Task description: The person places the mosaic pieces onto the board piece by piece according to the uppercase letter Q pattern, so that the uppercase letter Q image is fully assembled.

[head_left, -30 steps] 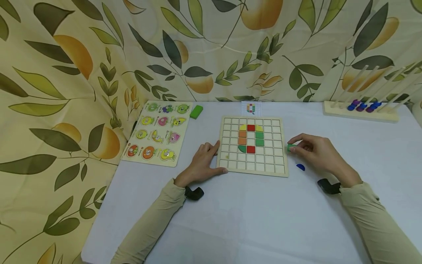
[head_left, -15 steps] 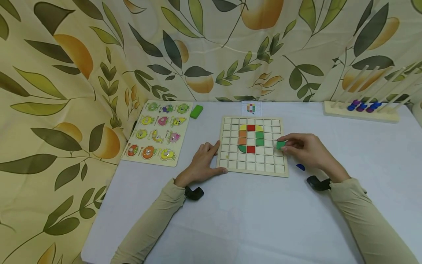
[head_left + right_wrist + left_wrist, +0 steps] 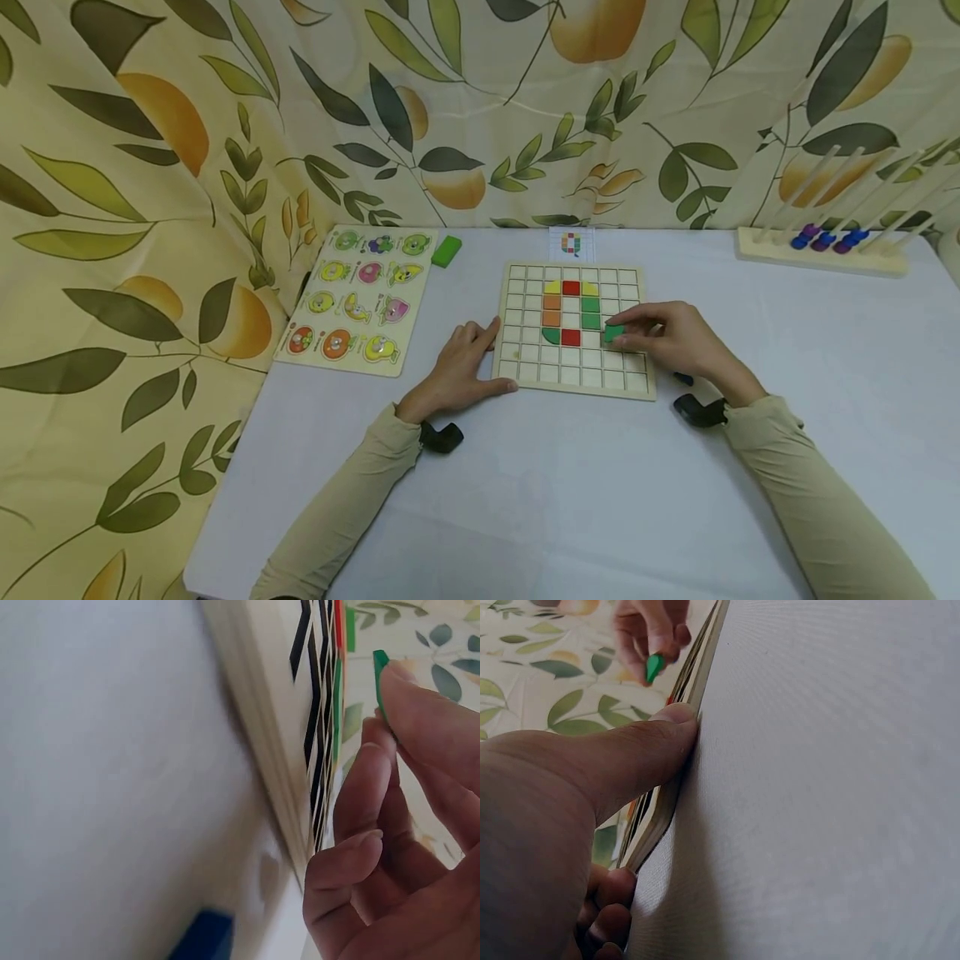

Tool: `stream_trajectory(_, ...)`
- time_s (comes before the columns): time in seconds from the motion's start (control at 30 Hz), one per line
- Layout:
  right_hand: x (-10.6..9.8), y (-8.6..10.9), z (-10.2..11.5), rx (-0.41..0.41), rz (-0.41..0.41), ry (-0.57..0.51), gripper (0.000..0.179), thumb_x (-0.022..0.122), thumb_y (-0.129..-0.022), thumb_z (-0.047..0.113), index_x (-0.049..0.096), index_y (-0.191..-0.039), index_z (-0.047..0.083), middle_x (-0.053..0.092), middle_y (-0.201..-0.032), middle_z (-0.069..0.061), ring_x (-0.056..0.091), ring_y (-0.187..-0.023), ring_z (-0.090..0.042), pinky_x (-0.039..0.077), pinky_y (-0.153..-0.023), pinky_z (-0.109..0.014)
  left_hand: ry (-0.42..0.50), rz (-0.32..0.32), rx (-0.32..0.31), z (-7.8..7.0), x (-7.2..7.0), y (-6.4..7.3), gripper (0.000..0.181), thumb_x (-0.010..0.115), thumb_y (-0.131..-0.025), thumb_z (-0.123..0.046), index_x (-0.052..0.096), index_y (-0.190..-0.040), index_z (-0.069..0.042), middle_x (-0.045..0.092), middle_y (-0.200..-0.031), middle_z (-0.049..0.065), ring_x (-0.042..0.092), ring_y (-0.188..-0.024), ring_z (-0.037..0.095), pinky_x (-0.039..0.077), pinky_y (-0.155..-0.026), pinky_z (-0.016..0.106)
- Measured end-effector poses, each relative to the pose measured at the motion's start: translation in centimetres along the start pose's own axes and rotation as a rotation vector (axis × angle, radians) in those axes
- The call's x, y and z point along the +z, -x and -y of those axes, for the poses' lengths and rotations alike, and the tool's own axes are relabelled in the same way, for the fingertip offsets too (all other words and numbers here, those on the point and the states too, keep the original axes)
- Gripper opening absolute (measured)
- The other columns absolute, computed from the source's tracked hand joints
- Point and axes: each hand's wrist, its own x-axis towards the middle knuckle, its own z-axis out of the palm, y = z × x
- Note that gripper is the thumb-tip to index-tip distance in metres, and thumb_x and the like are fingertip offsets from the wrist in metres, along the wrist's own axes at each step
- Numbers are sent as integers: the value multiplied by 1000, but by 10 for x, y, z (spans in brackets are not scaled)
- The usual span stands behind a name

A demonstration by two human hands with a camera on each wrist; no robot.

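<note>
A wooden grid board (image 3: pixel 572 371) lies on the table with red, orange, yellow and green tiles set in a ring on it. My left hand (image 3: pixel 459 367) holds its near left corner, thumb (image 3: pixel 641 754) along the front edge and fingers at the left side. Over the right part of the grid, my right hand (image 3: pixel 675 337) pinches a small green tile (image 3: pixel 613 332) between thumb and fingers. In the right wrist view the tile (image 3: pixel 380 690) is seen edge-on, mostly covered by the thumb. A blue half-round tile (image 3: pixel 683 378) lies right of the board, partly under the right hand.
Behind the board lies a card (image 3: pixel 572 245) with a printed coloured ring pattern. A fruit puzzle board (image 3: pixel 352 308) and a green block (image 3: pixel 447 252) are at the left. A wooden peg rack (image 3: pixel 821 252) with beads stands at the back right.
My right hand has carried the green tile leftward from beside the board to over its grid, now partly covering the blue tile. The left hand stays at the board's corner.
</note>
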Motion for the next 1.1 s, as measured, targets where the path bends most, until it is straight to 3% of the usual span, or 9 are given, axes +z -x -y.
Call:
stream_trajectory(0.1, 3, -4, 3, -22, 5, 3, 25, 86, -91, 20, 82, -114, 10, 74, -90, -4, 58, -78, -14, 46, -69, -23, 7, 1, -8, -1, 0, 0, 107, 86, -90, -41, 26, -166, 1, 50, -121, 14, 40, -105, 23, 32, -85, 32)
stream_trajectory(0.33, 10, -13, 8, -27, 49, 24, 24, 85, -91, 15, 83, -114, 8, 77, -106, -10, 54, -80, -17, 43, -67, -26, 3, 5, -22, 0, 0, -2, 105, 86, -90, -41, 26, -167, 0, 50, -120, 13, 39, -105, 22, 32, -85, 32)
stream_trajectory(0.63, 15, -18, 11, -62, 46, 55, 22, 87, -88, 12, 84, -110, 9, 78, -101, -9, 58, -80, -15, 45, -68, -27, -1, 1, -19, -3, -2, -1, 104, 85, -90, -42, 27, -166, 1, 50, -119, 13, 40, -104, 22, 32, -85, 31)
stream_trajectory(1.1, 20, -20, 13, -49, 44, 48, 16, 85, -91, 14, 84, -107, 10, 77, -102, -8, 61, -80, -14, 47, -68, -27, 4, 5, -32, -3, -2, 1, 106, 86, -89, -42, 27, -166, 0, 50, -119, 12, 40, -105, 21, 32, -84, 31)
